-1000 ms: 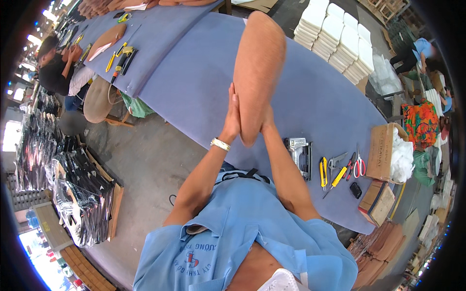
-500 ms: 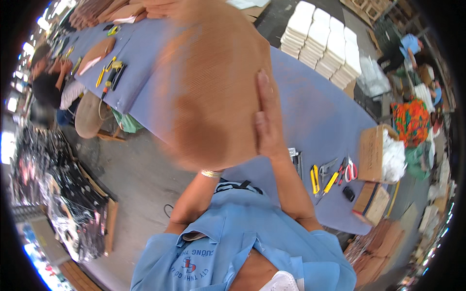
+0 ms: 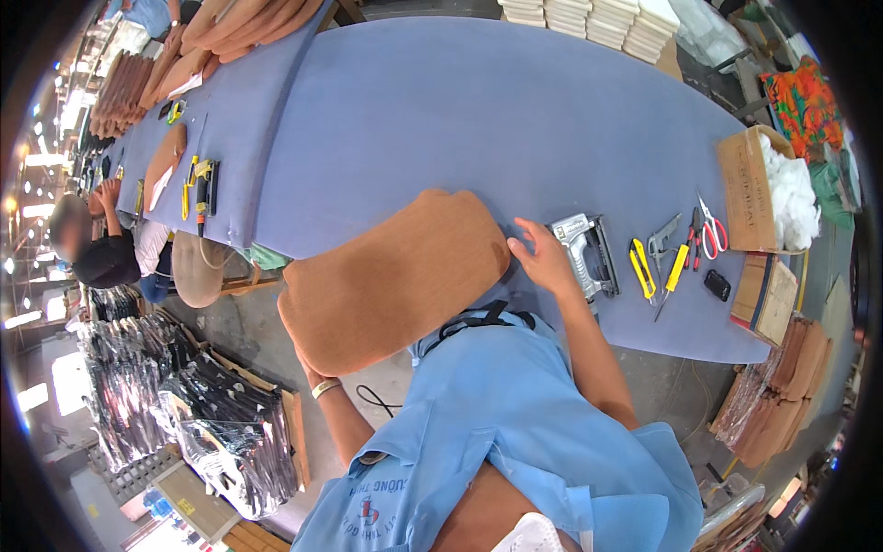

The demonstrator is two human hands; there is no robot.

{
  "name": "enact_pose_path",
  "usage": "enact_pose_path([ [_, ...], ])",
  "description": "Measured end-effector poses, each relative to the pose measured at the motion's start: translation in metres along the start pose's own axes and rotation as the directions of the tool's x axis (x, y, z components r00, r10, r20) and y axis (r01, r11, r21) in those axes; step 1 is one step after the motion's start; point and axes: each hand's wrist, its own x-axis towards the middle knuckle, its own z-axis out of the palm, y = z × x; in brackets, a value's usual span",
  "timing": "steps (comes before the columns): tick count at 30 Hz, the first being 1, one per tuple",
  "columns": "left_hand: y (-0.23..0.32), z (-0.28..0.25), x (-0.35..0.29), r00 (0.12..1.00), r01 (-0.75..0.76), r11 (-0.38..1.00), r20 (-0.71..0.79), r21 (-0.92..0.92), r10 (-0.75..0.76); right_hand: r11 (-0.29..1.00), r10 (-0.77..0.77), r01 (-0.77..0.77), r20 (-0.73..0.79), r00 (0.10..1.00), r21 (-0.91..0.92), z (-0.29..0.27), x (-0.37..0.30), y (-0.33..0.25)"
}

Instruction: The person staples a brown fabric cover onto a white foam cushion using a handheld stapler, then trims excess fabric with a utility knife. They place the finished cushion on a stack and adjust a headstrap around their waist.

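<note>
A brown fabric-covered chair cushion (image 3: 395, 276) lies slanted, partly over the table's near edge, its left end sticking out past it. My left hand (image 3: 315, 375) holds the cushion by its lower left corner; most of its fingers are hidden underneath. Beside the cushion's right end is my right hand (image 3: 544, 260), open, thumb and fingers apart, with nothing in it. Just right of that hand a silver staple gun (image 3: 585, 256) lies on the blue-grey covered table (image 3: 441, 110).
Yellow cutters (image 3: 642, 267), a grey glue gun (image 3: 662, 237) and red-handled scissors (image 3: 713, 237) lie to the right. Behind them stands a cardboard box (image 3: 747, 193) with white stuffing. A co-worker (image 3: 106, 253) sits far left, near another staple gun (image 3: 208, 189). Wrapped goods (image 3: 221, 405) stand at lower left.
The cushion has come down from its raised, upright position to the table edge. My right hand has let go of it and moved toward the staple gun; my left hand has shifted left.
</note>
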Motion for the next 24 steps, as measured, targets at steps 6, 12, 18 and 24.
enact_pose_path([
  [6, -0.083, -0.089, 0.004, 0.899, 0.303, 0.931, -0.262, -0.206, -0.35, 0.97, -0.003, 0.022, 0.078, 0.997, -0.244, 0.038, 0.058, 0.032],
  [12, -0.137, -0.072, -0.034, 0.817, 0.31, 0.853, -0.341, -0.42, -0.465, 0.918, 0.074, -0.127, 0.152, 0.986, 0.376, 0.065, 0.057, 0.022],
  [18, -0.062, -0.015, 0.041, 0.962, 0.274, 0.927, 0.071, -0.256, -0.265, 0.847, 0.189, -0.138, -0.048, 0.981, 0.513, 0.066, -0.005, 0.014],
  [24, -0.019, 0.056, 0.144, 0.862, -0.06, 0.87, 0.466, 0.489, -0.202, 0.746, 0.371, -0.249, -0.074, 0.926, 0.618, 0.079, -0.099, 0.01],
])
